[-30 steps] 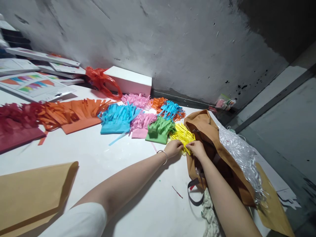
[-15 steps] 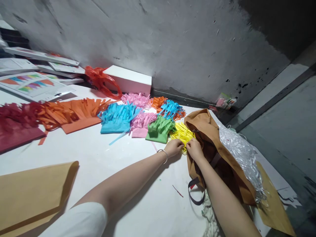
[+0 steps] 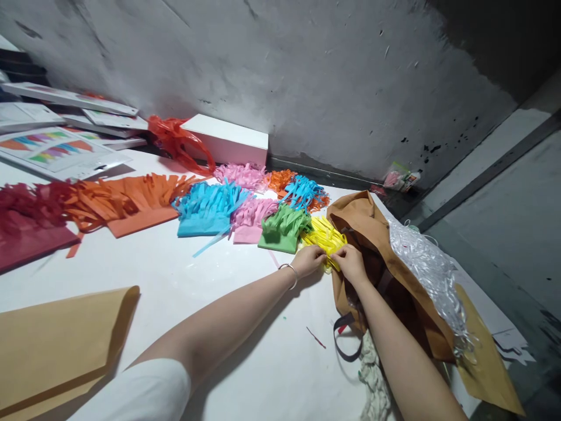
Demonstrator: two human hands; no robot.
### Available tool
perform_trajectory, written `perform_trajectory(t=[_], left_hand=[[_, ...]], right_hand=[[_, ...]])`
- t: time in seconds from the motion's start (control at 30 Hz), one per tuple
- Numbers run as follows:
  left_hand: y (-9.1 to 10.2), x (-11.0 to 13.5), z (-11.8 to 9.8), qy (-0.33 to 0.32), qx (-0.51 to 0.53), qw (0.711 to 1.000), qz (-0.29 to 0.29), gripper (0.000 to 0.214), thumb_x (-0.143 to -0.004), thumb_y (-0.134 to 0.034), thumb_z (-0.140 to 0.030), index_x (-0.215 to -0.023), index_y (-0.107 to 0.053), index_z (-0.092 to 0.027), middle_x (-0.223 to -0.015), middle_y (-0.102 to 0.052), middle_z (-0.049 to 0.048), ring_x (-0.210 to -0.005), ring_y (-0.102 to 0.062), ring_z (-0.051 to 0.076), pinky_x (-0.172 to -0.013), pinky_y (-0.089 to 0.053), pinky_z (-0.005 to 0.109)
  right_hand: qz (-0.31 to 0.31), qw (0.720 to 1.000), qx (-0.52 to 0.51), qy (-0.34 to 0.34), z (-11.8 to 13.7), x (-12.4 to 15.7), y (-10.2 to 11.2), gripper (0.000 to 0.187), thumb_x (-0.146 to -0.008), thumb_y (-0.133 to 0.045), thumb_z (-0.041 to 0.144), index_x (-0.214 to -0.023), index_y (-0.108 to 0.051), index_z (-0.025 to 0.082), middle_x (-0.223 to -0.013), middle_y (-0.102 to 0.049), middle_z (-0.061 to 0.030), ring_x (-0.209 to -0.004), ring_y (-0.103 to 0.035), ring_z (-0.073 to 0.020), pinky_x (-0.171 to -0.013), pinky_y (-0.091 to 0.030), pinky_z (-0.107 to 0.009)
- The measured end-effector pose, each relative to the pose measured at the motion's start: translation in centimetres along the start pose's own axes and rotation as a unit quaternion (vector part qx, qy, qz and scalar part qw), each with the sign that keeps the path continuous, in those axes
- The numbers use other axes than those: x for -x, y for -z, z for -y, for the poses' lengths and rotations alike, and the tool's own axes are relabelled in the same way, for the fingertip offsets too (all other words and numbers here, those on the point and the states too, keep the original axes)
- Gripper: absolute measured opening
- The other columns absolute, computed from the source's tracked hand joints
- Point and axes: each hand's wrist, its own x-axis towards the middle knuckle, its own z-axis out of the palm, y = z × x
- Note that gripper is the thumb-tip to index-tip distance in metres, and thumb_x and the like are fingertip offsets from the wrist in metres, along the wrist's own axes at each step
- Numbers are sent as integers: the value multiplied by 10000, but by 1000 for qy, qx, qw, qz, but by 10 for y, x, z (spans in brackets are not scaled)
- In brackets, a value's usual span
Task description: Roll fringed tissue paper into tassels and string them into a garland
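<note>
A yellow fringed paper piece point(image 3: 323, 235) lies on the white table point(image 3: 175, 280), at the right end of a row of fringed papers. My left hand point(image 3: 308, 259) is closed and pinches its near edge. My right hand point(image 3: 349, 263) pinches the same yellow paper from the right, close to the left hand. A silver bangle sits on my left wrist. Just right of my hands lies a brown fabric bag point(image 3: 372, 245).
Green point(image 3: 283, 228), pink point(image 3: 252, 219), blue point(image 3: 205, 210), orange point(image 3: 131, 202) and dark red point(image 3: 26, 219) fringed papers line the table. A white box point(image 3: 228, 140) and card packs stand at the back. Silver shredded foil point(image 3: 427, 275) lies on the bag. A tan envelope point(image 3: 56, 345) is at near left.
My hands stay on the yellow paper with only small finger shifts. The view has tilted slightly.
</note>
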Motion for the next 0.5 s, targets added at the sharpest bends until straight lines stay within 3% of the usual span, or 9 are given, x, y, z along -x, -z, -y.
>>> perform_trajectory(t=[0.2, 0.33, 0.4, 0.5], left_hand=[[-2, -1, 2, 8, -11, 1000, -24, 300, -984, -543, -407, -934, -641, -128, -856, -654, 25, -754, -630, 146, -743, -540, 330], [-2, 0, -2, 6, -35, 998, -46, 373, -990, -498, -429, -800, -629, -136, -727, -610, 14, -662, -582, 147, -684, -494, 307], [0, 3, -7, -11, -50, 996, -67, 336, -984, -489, -394, -818, -641, -143, -800, -628, 58, -740, -589, 183, -711, -479, 320], [1, 8, -21, -89, -68, 991, -77, 199, -945, -533, -311, -1000, -655, -165, -1058, -627, 117, -987, -564, 243, -858, -456, 351]], right_hand=[[-3, 997, -72, -21, -11, 5, -2, 272, -955, -611, 378, -1080, -633, 138, -999, -666, -31, -813, -661, -149, -706, -575, -310], [-56, 996, -63, -11, -9, 13, 6, 256, -952, -615, 378, -1051, -638, 143, -993, -666, -32, -830, -657, -150, -745, -569, -331], [-100, 994, -46, 5, -5, 19, 11, 238, -949, -615, 373, -1035, -639, 152, -1025, -660, -41, -887, -648, -162, -805, -556, -362], [-152, 987, -28, 38, 4, 30, 17, 217, -948, -611, 368, -991, -638, 156, -1045, -648, -44, -933, -629, -172, -855, -532, -385]])
